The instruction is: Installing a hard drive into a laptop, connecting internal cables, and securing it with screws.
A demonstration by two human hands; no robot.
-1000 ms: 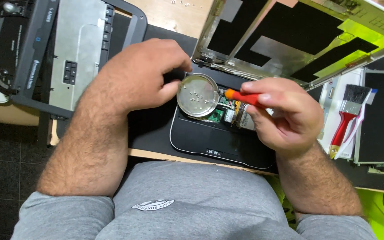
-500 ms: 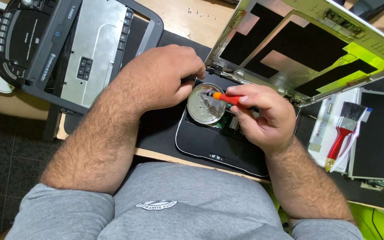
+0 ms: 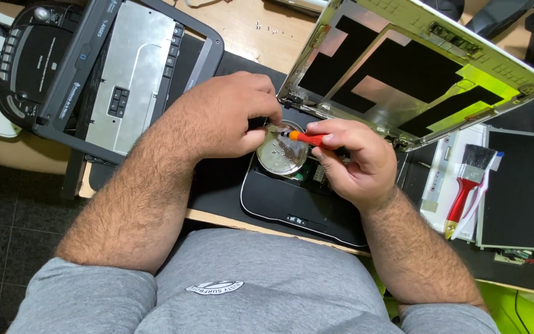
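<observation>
Orange-handled screwdriver in right hand meets round shiny metal disc.

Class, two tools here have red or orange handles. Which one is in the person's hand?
The small orange-handled screwdriver, gripped by the right hand over the round metal dish. The red-handled brush lies untouched, off to the right of that hand.

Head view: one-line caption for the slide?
Right hand holds an orange-handled screwdriver over a round metal dish that the left hand steadies, beside an opened laptop lid.

brush right of disc
</observation>
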